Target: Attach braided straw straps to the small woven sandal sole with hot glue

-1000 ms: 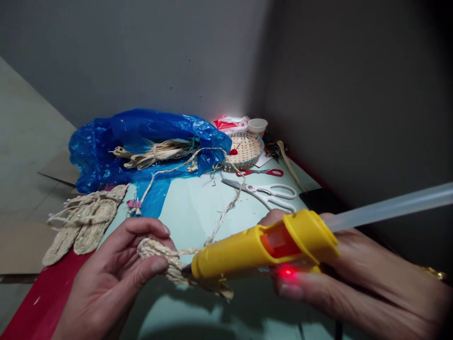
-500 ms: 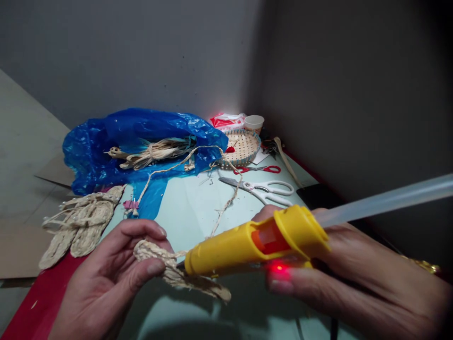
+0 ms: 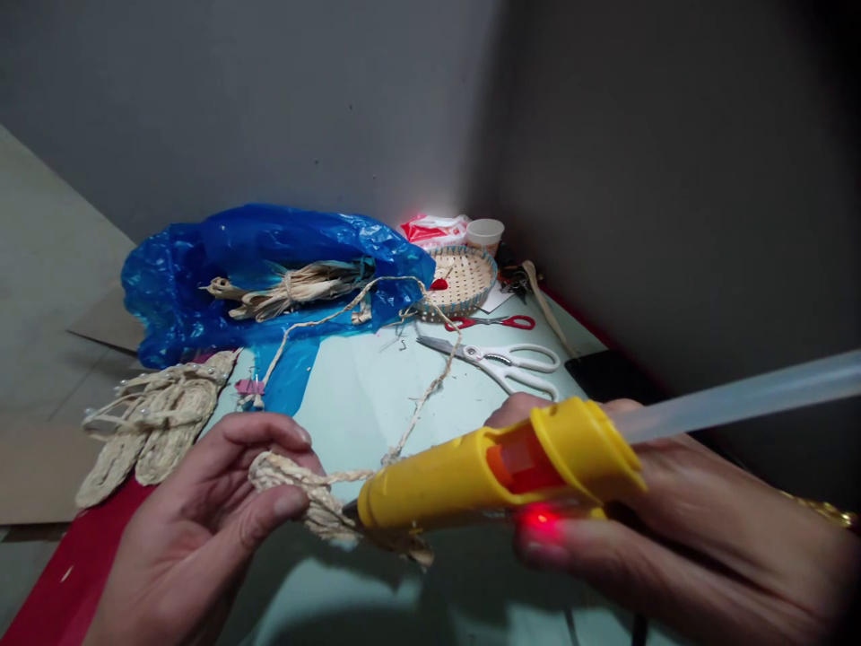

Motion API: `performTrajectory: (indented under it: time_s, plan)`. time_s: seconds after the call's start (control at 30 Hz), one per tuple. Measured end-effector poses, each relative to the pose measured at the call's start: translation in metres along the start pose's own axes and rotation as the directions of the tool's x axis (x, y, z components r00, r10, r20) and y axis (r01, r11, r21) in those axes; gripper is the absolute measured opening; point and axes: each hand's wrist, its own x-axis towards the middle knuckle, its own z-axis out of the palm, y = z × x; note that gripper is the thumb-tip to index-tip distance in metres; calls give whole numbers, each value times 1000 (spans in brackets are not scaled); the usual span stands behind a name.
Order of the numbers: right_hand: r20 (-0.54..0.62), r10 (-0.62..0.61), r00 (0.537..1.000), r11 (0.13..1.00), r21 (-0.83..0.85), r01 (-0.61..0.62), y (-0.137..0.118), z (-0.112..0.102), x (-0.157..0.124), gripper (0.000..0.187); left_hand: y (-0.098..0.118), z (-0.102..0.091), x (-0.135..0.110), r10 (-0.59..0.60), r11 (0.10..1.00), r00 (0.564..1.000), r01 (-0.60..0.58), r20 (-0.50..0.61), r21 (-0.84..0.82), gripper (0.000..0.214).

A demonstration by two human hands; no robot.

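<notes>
The left hand (image 3: pixel 202 529) is partly curled, its thumb and fingers closed on a coiled braid (image 3: pixel 323 511) that juts out to that hand's right; the right hand (image 3: pixel 673 529) is wrapped around a yellow glue gun (image 3: pixel 464 475), whose dark nozzle is at the braid, just right of the left thumb; a twisted cord (image 3: pixel 423 399) loops over the counter (image 3: pixel 356 386) beyond both hands; white scissors (image 3: pixel 517 363) lie beyond the right hand; woven sandals (image 3: pixel 161 417) lie beyond the left hand, towards its left.

no legible text, labels or numbers, any print on red-and-white packet (image 3: pixel 434 231) and cup (image 3: pixel 485 239) too small
</notes>
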Motion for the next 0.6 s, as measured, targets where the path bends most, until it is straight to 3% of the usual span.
performTrajectory:
  time_s: [0.3, 0.47, 0.6]
  plan:
    - [45, 51, 998, 997, 59, -54, 4, 0, 2, 22, -3, -3, 3, 9, 1000, 1000, -9, -15, 0, 37]
    - [42, 69, 997, 997, 18, -70, 3, -1, -1, 31, -7, -8, 6, 55, 997, 998, -56, 39, 45, 35]
    - [32, 81, 996, 997, 4, -81, 2, -2, -3, 29, -4, -3, 5, 23, 1000, 999, -22, -28, 5, 36]
